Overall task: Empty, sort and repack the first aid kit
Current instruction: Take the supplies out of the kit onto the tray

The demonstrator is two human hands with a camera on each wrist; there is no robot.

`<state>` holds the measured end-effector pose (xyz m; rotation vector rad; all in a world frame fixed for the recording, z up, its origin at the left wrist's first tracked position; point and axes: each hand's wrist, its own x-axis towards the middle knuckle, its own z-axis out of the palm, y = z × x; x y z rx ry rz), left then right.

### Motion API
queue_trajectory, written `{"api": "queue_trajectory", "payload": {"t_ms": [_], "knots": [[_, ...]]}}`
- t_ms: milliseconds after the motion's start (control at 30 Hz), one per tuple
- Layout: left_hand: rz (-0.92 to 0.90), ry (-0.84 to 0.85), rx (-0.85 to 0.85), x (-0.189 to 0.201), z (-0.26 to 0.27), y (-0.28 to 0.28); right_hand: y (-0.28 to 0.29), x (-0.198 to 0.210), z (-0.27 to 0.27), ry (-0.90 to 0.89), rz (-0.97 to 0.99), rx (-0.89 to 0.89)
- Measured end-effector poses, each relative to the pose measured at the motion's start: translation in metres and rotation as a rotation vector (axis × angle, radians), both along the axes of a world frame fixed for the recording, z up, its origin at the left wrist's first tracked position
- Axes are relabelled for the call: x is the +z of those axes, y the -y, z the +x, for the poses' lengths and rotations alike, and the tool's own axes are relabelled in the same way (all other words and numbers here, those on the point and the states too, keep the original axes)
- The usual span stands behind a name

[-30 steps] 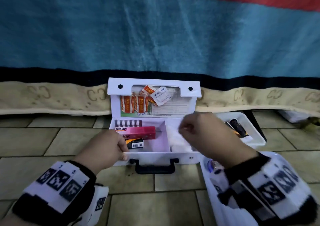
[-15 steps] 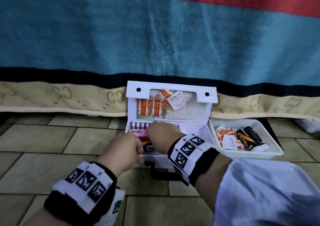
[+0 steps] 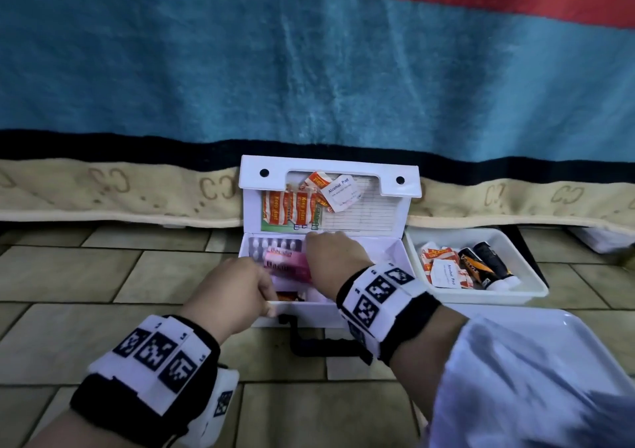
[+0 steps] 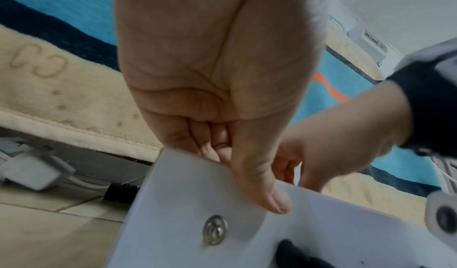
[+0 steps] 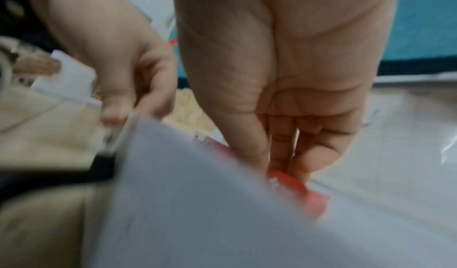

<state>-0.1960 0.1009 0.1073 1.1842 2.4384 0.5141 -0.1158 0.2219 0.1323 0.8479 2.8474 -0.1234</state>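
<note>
Head view: the first aid kit (image 3: 385, 251) stands open on the tiled floor, its lid propped against a blanket's edge (image 3: 137, 190). The front wall near the kit's left front corner is gripped by the left hand (image 3: 237, 293). The right hand (image 3: 335, 262) is lowered into the left compartment onto a pink box (image 3: 287, 265), which lies over a blister strip (image 3: 271, 245) at the compartment's rear edge. Sachets (image 3: 292, 207) are tucked in the lid pocket. A white tray (image 3: 529, 289) just right of the kit holds sachets and tubes (image 3: 481, 265).

Left wrist view: the kit's front wall (image 4: 197, 203) is pinched between thumb outside and curled fingers (image 4: 217, 147) over the rim.

Right wrist view (blurred): the box's red-pink end (image 5: 314, 198) is pinched between thumb and fingertips (image 5: 306, 160), behind the kit's wall.

Handling judgement: the carton is judged light, thin-walled and crushable; a hold across its short end or long side faces is advised, with modest pressure. The blister strip beneath is judged stiff but slippery and could be dragged along. The kit shell is judged rigid and light, hence the steadying grip.
</note>
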Motion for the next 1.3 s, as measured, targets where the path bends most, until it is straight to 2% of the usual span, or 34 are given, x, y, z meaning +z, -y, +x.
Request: {"api": "queue_trajectory", "payload": {"t_ms": [133,200,267,367,500,600,833,967,1067,1167,1233,1300], "knots": [[-0.026,0.005,-0.006,0.002,-0.001,-0.001,-0.023,0.044,0.037,-0.245,0.018,-0.027],[-0.062,-0.015,-0.027,0.005,0.000,-0.002,-0.040,0.070,0.072,-0.373,0.008,-0.097],[-0.085,-0.031,-0.037,0.006,0.001,-0.002,-0.058,0.087,0.119,-0.402,0.015,-0.191],[-0.102,-0.041,-0.024,0.006,-0.001,-0.003,-0.086,0.089,0.186,-0.248,0.045,-0.330],[-0.128,-0.058,-0.041,0.009,0.001,-0.004,-0.117,0.051,0.241,0.076,0.123,-0.424],[-0.149,-0.044,-0.050,0.012,0.001,-0.005,-0.127,0.014,0.255,0.109,0.120,-0.471],[-0.117,-0.061,-0.025,0.012,0.005,-0.003,-0.131,-0.026,0.242,0.048,0.124,-0.522],[-0.105,-0.088,-0.008,0.007,0.006,-0.003,-0.112,-0.002,0.206,-0.039,0.221,-0.551],[-0.101,-0.087,0.006,0.005,0.004,-0.003,-0.078,0.024,0.151,-0.233,0.179,-0.344],[-0.095,-0.083,0.003,0.004,0.005,-0.002,-0.043,0.027,0.087,-0.335,-0.056,-0.060],[-0.078,-0.090,0.012,0.004,0.005,-0.001,-0.027,0.015,0.048,-0.234,-0.174,0.113],[-0.063,-0.079,0.030,0.002,0.006,0.000,-0.017,-0.001,0.019,-0.056,-0.191,0.246]]}}
